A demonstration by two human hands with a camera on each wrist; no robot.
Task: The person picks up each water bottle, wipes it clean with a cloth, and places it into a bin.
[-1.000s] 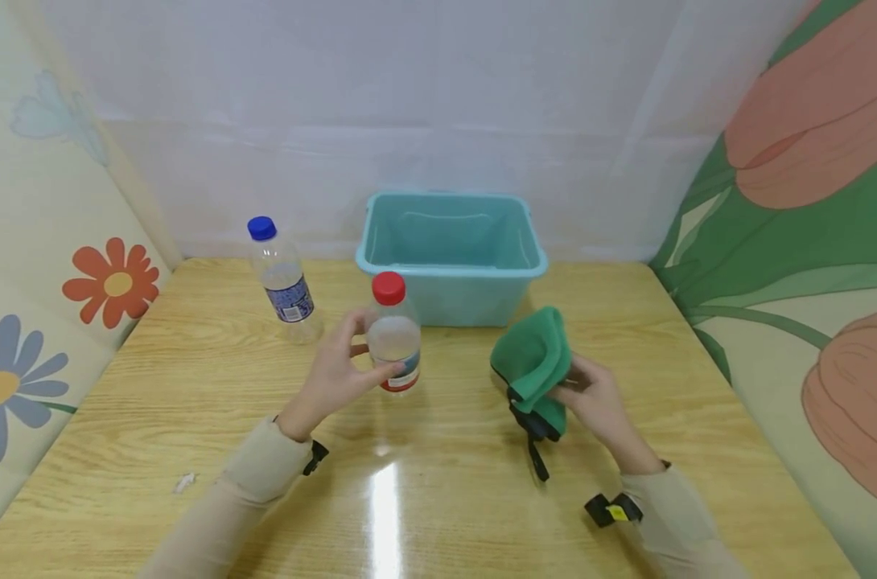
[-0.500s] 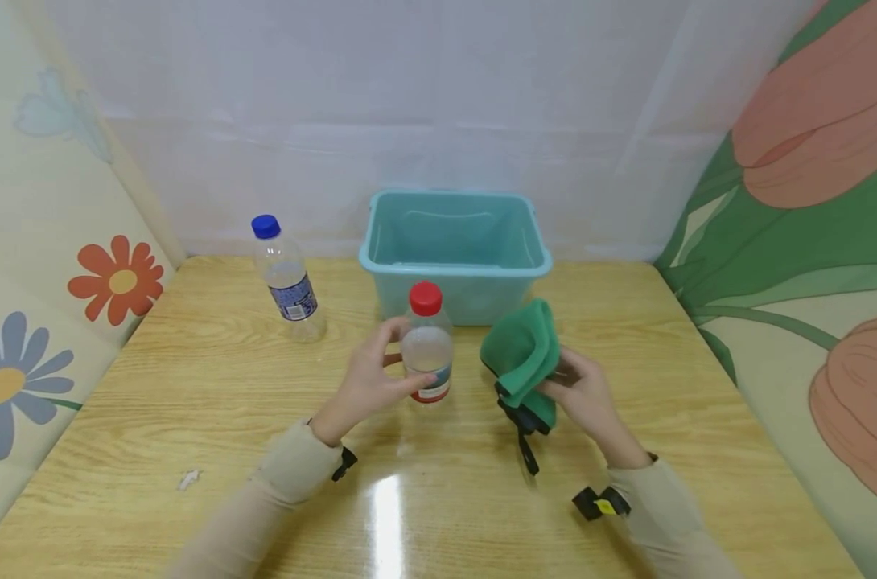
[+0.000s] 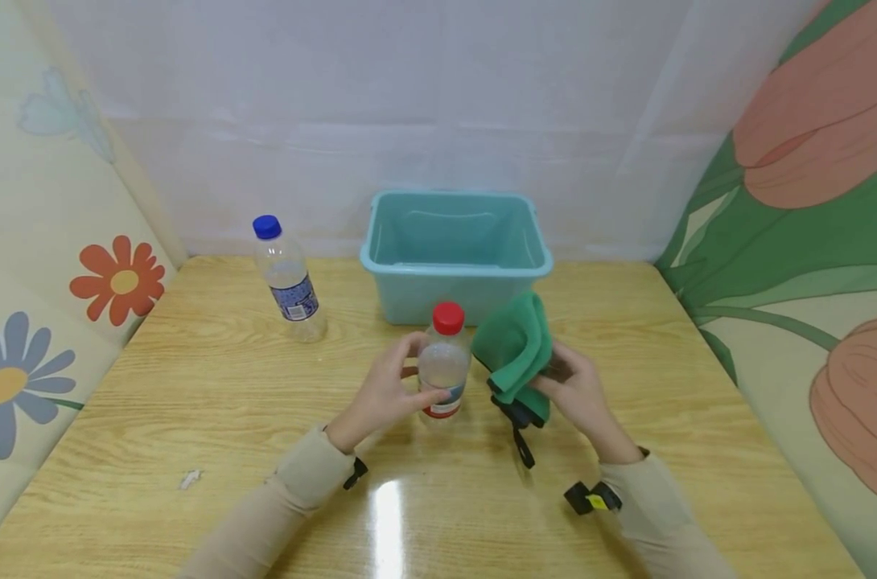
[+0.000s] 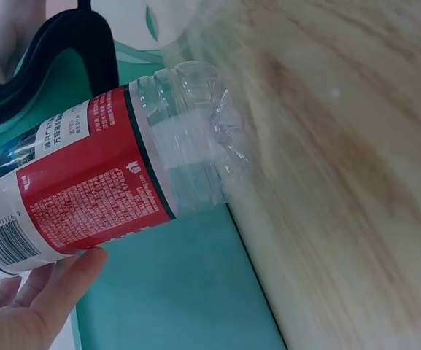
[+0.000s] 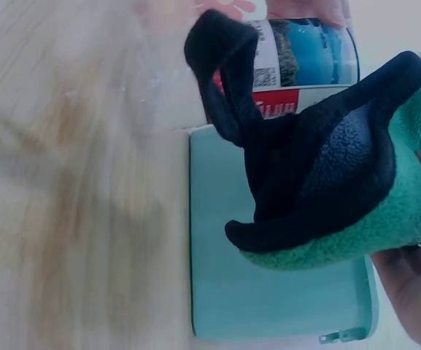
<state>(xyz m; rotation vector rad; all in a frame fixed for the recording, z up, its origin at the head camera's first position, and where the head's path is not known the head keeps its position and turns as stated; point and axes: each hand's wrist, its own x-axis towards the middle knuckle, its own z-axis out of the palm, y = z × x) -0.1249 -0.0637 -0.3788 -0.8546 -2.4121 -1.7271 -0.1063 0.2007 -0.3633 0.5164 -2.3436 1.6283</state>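
A clear plastic bottle with a red cap stands nearly upright in front of the blue bin. My left hand grips it from the left, thumb across the front. Its red and white label shows in the left wrist view; the base is at or just above the tabletop. Just right of the bottle, my right hand pinches a folded green cloth with black edging. A black loop hangs from the cloth's lower end. Some right fingers are hidden behind the cloth.
A light blue bin stands behind both hands, against the white backdrop. At the left stands a bottle with a blue cap. A small white scrap lies on the wooden table at front left.
My left hand has moved the red-capped bottle right and slightly toward me. My right hand has shifted the green cloth a little left, so bottle and cloth are now close together.
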